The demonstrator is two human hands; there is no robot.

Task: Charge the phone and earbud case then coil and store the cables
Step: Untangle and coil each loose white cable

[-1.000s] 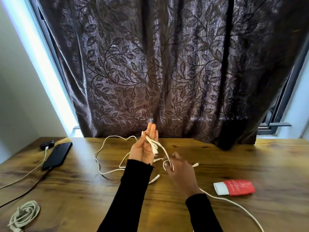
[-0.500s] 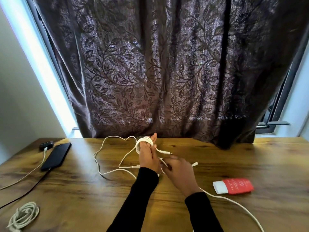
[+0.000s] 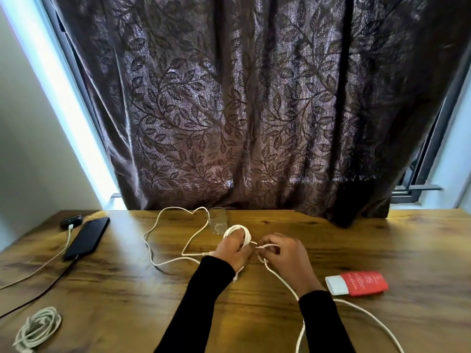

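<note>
A white cable [image 3: 168,220] sprawls in loose loops over the middle of the wooden table [image 3: 382,250]. Several turns of it are wound round the fingers of my left hand [image 3: 233,249], which is closed over the coil. My right hand [image 3: 285,253] pinches a strand of the same cable just right of the coil; its tail runs off to the lower right. A black phone [image 3: 88,236] lies at the far left with a dark cable plugged in. Behind it the dark earbud case [image 3: 71,220] has a white cable plugged in.
A finished white cable coil [image 3: 38,327] lies at the near left corner. A small clear glass [image 3: 217,221] stands just behind my hands. A red tube with a white cap [image 3: 356,282] lies to the right. A dark leaf-patterned curtain [image 3: 242,98] hangs behind the table.
My left hand has dropped from upright to low over the table and closed, with cable turns now wound round its fingers. My right hand has moved up close beside it.
</note>
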